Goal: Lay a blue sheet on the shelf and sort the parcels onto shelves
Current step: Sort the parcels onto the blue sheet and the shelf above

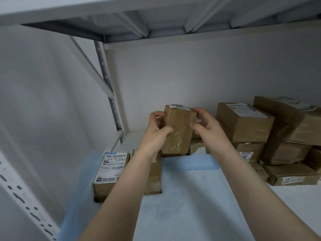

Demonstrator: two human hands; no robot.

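Observation:
A small brown cardboard parcel [178,131] with a white label on its top end is held upright above the back of the shelf. My left hand [157,131] grips its left side and my right hand [206,126] grips its right side. A light blue sheet [187,197] covers the left and middle of the white shelf [295,202]. On the sheet at the left lies a labelled parcel [112,169], with another brown parcel [153,174] beside it, partly hidden by my left forearm.
A stack of several brown parcels [243,122] fills the right back of the shelf. More small parcels [198,146] sit behind the held one. The grey shelf upright [111,94] stands at the back left, and the upper shelf [156,18] hangs overhead.

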